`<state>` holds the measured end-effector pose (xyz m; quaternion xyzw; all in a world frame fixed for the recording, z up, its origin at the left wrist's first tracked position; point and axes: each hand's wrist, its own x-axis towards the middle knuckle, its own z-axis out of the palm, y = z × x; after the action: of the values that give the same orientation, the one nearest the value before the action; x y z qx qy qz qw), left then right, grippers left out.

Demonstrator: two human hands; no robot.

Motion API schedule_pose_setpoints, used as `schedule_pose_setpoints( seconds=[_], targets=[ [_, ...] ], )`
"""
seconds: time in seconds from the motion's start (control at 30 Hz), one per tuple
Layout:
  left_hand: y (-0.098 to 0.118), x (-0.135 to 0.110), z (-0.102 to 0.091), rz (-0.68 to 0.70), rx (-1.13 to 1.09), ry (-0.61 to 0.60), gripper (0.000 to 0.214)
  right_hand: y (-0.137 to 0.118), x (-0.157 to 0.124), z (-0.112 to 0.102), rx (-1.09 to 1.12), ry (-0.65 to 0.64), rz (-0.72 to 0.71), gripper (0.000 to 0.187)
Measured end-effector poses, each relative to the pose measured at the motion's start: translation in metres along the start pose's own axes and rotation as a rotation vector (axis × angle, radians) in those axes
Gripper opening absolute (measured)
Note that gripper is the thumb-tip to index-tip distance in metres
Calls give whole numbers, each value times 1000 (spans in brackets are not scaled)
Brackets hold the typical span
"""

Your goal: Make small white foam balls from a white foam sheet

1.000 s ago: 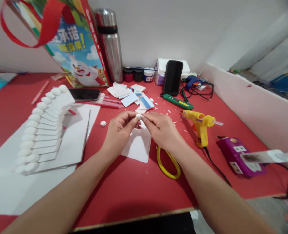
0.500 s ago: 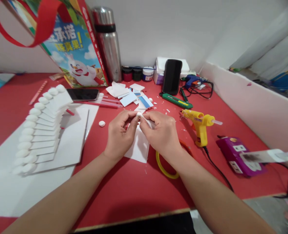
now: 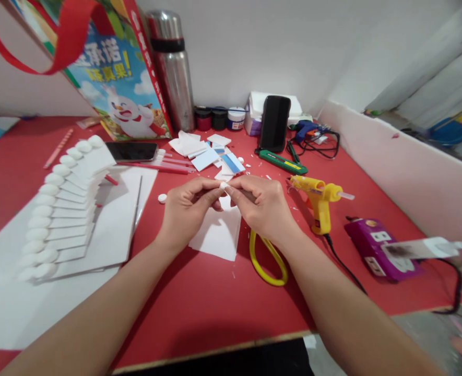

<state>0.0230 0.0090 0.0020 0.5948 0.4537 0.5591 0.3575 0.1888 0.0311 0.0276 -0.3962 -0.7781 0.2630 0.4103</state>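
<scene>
My left hand (image 3: 187,209) and my right hand (image 3: 260,203) meet at the middle of the table, both closed in a pinch. Between their thumbs and fingertips is a small white rounded piece (image 3: 223,185), mostly covered by the fingers. Beneath the hands lies a white card (image 3: 217,235) on the red tabletop. A yellow looped handle (image 3: 268,259) rests by my right wrist, partly hidden under it. To the left of my left hand sits a loose white disc (image 3: 162,198).
A curved row of white pieces with rounded ends (image 3: 52,201) stands on a white board (image 3: 113,230) at left. Cut cards (image 3: 201,156), a green utility knife (image 3: 281,162), a yellow glue gun (image 3: 319,198) and a purple box (image 3: 379,248) surround the hands. Behind stand a steel flask (image 3: 174,73) and phone (image 3: 274,122).
My left hand has shifted slightly left and its fingers have turned, showing more of the card below. Both hands still pinch the white piece. The yellow handle is less covered.
</scene>
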Motion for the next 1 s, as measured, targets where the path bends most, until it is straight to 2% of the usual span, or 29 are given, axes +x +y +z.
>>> schedule_pose_setpoints(
  seconds=[0.07,0.13,0.23,0.37,0.47,0.57,0.67,0.77,0.9,1.0],
  targets=[
    [-1,3,-4,-56,-60,-51,13,1,1,0,22,-14,-11,18],
    [-1,4,-5,-39,-54,-66,14,2,0,3,47,-12,14,18],
    [-1,3,-3,-1,-12,-39,15,4,0,6,74,-5,125,20],
    [0,1,1,-61,8,7,17,5,1,6,61,-26,236,24],
    [-2,1,1,-109,-7,20,18,3,0,5,27,-33,267,26],
    [-2,0,2,-108,-23,59,19,0,-2,7,-38,23,243,28],
    [0,-2,6,-39,30,98,17,-1,-5,11,-129,82,112,30],
    [2,-5,10,91,154,141,14,-1,-7,13,-206,93,-19,33],
    [1,-8,11,268,305,142,19,-1,-8,10,-148,56,-21,30],
    [-1,-8,9,279,289,110,21,0,-6,7,-69,68,-3,22]
  ],
)
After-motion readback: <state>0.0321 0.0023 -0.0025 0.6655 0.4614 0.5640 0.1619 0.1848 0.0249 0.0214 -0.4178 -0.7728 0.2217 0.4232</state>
